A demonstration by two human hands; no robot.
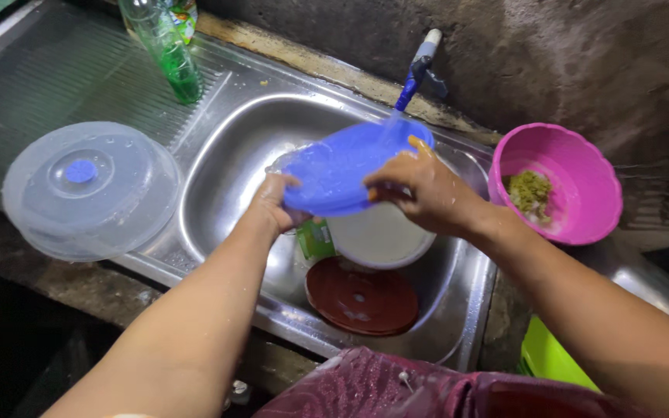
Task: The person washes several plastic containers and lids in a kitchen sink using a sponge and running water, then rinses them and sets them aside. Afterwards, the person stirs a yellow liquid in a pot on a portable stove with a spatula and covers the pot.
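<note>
Over the steel sink (218,162) I hold a blue plastic plate (334,166) tilted under water running from the blue-handled tap (420,66). My left hand (272,203) grips the plate's left rim. My right hand (420,190) grips its right side, fingers over the top edge. Below the plate in the basin lie a white bowl (385,240), a brown round plate (361,298) and a green sponge (315,238).
A clear dome lid with a blue knob (90,190) rests on the ribbed drainboard at left. A green-tinted plastic bottle (168,46) stands behind it. A pink bowl holding green scraps (574,182) sits right of the sink. A lime-green object (551,356) lies at the lower right.
</note>
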